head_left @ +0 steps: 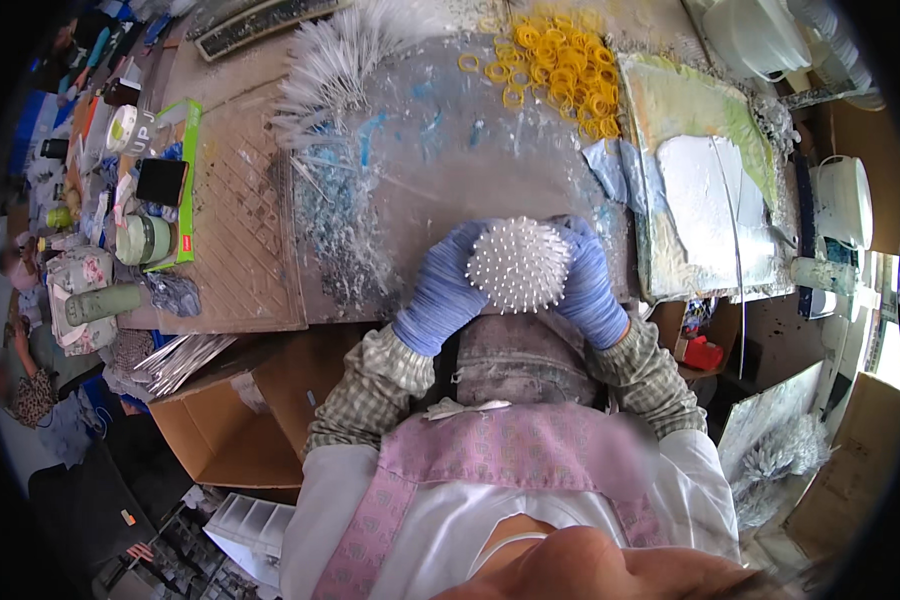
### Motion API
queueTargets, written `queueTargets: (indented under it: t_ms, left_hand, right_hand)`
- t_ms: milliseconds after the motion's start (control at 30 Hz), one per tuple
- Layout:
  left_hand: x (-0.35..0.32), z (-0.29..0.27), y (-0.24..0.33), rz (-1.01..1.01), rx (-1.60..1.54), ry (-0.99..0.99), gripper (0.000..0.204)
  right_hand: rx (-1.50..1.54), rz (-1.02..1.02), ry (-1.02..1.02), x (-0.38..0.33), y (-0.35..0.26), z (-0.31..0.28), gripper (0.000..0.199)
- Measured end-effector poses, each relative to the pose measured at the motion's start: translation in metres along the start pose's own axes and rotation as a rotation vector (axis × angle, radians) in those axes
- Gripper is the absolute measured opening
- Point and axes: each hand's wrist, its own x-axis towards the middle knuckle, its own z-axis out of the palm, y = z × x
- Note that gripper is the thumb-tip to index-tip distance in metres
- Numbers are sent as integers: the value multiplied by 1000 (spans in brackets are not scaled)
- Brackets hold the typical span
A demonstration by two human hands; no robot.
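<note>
worktable (450, 180): stained; loose translucent sticks (330, 60) and yellow rings (565, 65) towards its far side. left hand (445, 290) and right hand (592, 280), both gloved in blue, cup a round white-studded piece (518, 265) at the table's near edge — fingers curved about its sides, fingertips partly hidden. even pressure from both palms should keep the studs level. writing: pale lettering (142, 135) and a red label (186, 243) at the green-edged tray (192, 150) — brand undetermined.

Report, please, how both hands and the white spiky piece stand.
Left hand and right hand gripping opposite sides. White spiky piece between them, tips facing camera. Yellow rings lie beyond, out of the hands' way.
</note>
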Motion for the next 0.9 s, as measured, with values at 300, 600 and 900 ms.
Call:
queueTargets:
  t_ms: [300, 600, 900]
  left_hand:
    - [-12, -4, 8, -192, -374, -47, 44]
    - [-7, -2, -9, 13, 148, -112, 42]
    - [-6, -9, 15, -84, -282, -66, 54]
  right_hand:
    - [146, 100, -17, -4, -9, -3, 46]
    - [-79, 29, -87, 6, -13, -6, 43]
    - [-49, 58, -184, 1, -17, -13, 59]
